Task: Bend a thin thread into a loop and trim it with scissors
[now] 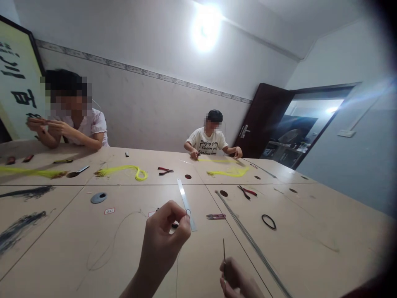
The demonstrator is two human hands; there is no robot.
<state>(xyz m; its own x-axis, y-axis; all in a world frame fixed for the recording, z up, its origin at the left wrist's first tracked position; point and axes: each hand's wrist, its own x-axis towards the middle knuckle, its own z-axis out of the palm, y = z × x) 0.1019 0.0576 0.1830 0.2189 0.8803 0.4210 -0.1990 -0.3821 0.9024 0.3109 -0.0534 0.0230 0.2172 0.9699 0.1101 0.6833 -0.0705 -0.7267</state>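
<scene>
A: Head view. L hand?
B: L hand point(166, 236), lower ctr of frame: thumb + index pinched on small curved piece point(187, 212), mid-frame; poss. hook, too small to tell.
A: R hand?
B: R hand point(236, 279), bottom edge, R of ctr: fingers clamped on thin metal tool point(223, 252), approx. upright.
A: Nearby?
B: Ruler point(185, 203) just beyond L hand; snips point(216, 216) to its R; black loop point(268, 221) farther R.
</scene>
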